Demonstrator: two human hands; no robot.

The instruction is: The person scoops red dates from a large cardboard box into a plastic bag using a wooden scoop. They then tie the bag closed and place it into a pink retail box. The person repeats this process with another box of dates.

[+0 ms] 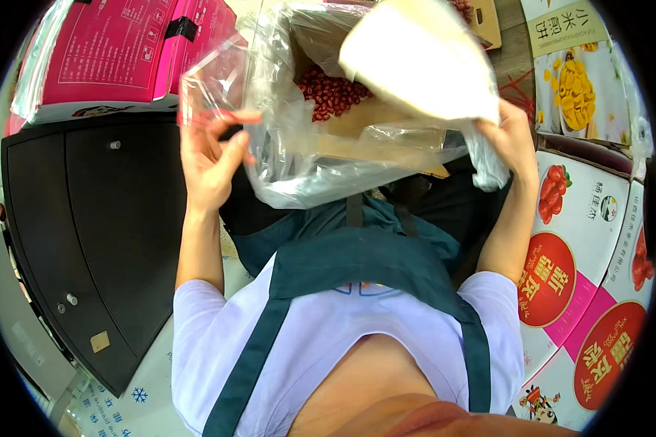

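The left hand (210, 156) pinches a small clear zip-top pouch (213, 81) between thumb and forefinger at its lower edge, near the red seal strip; the other fingers curl loosely behind, and the pouch stands up and away from the fingertips, empty as far as can be seen. The right hand (509, 135) is closed round the narrow end of a white plastic scoop (423, 60), whose broad blade tilts up and leftward from the fingers, above the open carton. Between the two hands, just beyond the fingertips, a large clear liner bag (321, 156) spills over the rim of a cardboard carton (386, 116) holding dried red dates (333, 93). The pouch looks thin, limp and slippery, so it likely needs a firm pinch at the seal edge, where the film is stiffest; held lower it would probably fold. The scoop seems light and rigid, best gripped at its handle end. Pink printed boxes (116, 54) lie beyond the left hand, a black cabinet (95, 240) below it, and red-and-white cartons (576, 255) outside the right wrist.
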